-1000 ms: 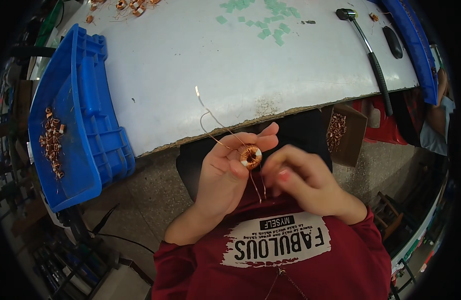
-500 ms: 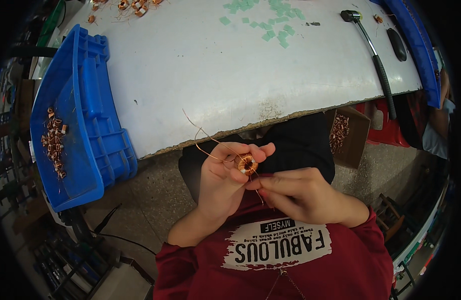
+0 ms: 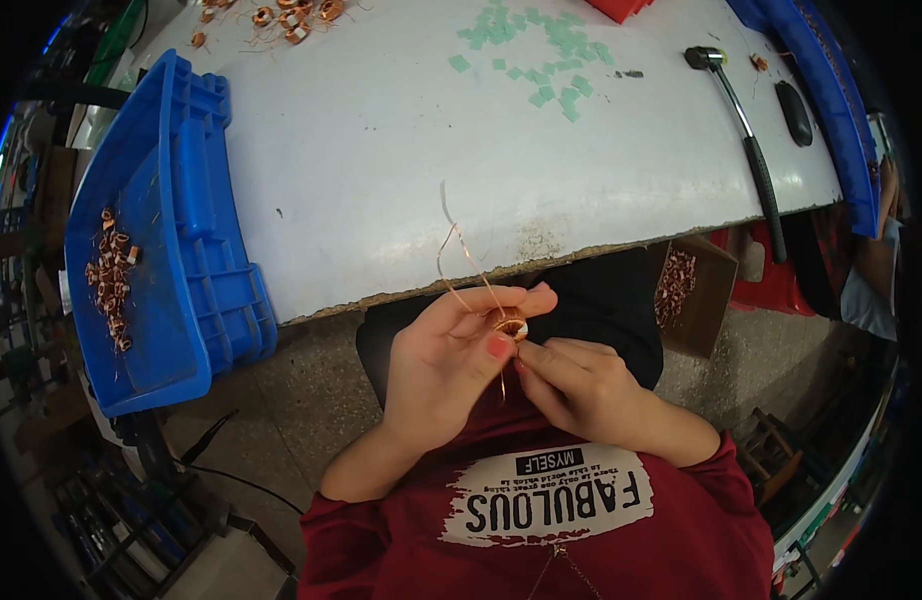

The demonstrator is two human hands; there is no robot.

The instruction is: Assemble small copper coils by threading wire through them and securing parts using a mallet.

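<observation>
Between the thumb and fingers of my left hand (image 3: 446, 365) is a small ring coil (image 3: 511, 328) wound with copper wire, with a pale patch on its side. A long copper wire end (image 3: 451, 235) loops up from it past the table's front edge. Another short wire end (image 3: 503, 385) hangs below. My right hand (image 3: 586, 385) is closed just right of the coil, thumb and forefinger pinched together close under it. Whether a wire lies in that pinch is too small to make out. Both hands are above my lap, in front of the table.
A blue bin (image 3: 186, 250) with several copper coils (image 3: 111, 280) stands left. On the white table (image 3: 361, 170) lie green squares (image 3: 551, 60), more coils (image 3: 296, 20), a hammer (image 3: 751, 130) and a black mouse-shaped object (image 3: 793, 113). A cardboard box (image 3: 709, 305) of coils sits below, right; a blue tray (image 3: 846, 120) beyond.
The coil has turned from facing up to more edge-on, and my left thumb now lies across it. Its long wire has swung right. A red object has appeared at the table's far edge.
</observation>
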